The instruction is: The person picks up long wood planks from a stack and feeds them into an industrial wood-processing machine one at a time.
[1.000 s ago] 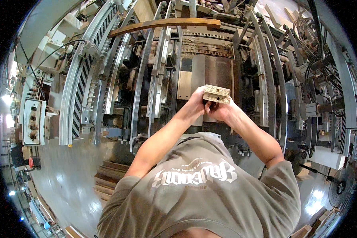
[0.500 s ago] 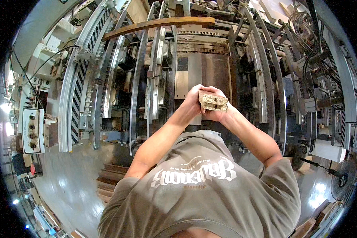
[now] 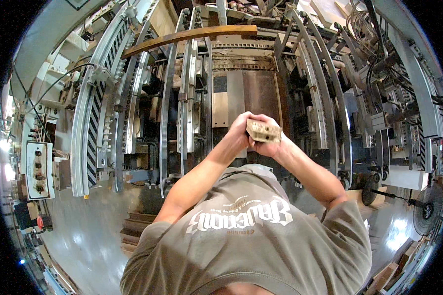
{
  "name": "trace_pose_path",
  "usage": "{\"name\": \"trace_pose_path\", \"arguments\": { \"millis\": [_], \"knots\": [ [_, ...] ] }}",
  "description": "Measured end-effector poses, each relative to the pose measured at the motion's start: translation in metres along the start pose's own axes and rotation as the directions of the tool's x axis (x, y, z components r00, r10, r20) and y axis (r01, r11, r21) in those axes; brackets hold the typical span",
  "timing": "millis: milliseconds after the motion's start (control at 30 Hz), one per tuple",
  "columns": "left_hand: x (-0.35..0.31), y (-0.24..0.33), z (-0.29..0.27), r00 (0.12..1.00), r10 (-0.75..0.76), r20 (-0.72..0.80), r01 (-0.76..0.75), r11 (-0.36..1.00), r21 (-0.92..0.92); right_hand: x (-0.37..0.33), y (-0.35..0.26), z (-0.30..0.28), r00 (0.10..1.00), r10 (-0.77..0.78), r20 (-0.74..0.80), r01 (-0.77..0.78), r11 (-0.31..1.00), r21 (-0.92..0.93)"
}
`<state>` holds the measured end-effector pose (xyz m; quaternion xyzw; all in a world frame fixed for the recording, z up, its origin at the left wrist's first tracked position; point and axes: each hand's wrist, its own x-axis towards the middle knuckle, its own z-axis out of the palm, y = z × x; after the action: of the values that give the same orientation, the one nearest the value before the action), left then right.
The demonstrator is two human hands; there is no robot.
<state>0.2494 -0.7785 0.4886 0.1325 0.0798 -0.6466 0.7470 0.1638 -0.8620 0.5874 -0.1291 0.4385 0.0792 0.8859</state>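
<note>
Both hands meet in front of my chest around a wooden piece (image 3: 264,132) whose pale, rough end faces up toward me. Two dark round holes show in that end. My left hand (image 3: 238,127) is closed on its left side, and my right hand (image 3: 269,149) wraps it from the right. Some fingers are hidden behind the wood, as is the rest of its length. Beyond the hands lies a long brown wooden strip (image 3: 197,34), slanting across the metal rails of a machine, touched by neither hand.
Long metal rails (image 3: 170,105) run away from me on the left, with more rails (image 3: 325,98) on the right. A control box (image 3: 39,169) with dark knobs stands far left. Cables hang at the upper right, above a black fan (image 3: 427,210). Brown boards (image 3: 135,228) lie low at left.
The wooden piece has tilted in my hands, so more of its side shows. My hands sit slightly lower in the picture, and the machine has shifted a little to the left and down.
</note>
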Motion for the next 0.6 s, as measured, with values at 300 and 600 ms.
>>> {"name": "trace_pose_path", "arguments": {
  "millis": [300, 600],
  "knots": [
    [0.071, -0.053, 0.043, 0.963, -0.072, -0.259, 0.124, 0.974, 0.191, -0.098, -0.02, -0.066, 0.942, -0.334, -0.035, 0.26, 0.791, -0.553],
    [0.11, -0.099, 0.126, 0.974, 0.226, -0.032, -0.207, 0.936, 0.286, -0.181, 0.024, -0.111, 0.755, -0.647, 0.105, 0.543, 0.528, -0.653]
  ]
}}
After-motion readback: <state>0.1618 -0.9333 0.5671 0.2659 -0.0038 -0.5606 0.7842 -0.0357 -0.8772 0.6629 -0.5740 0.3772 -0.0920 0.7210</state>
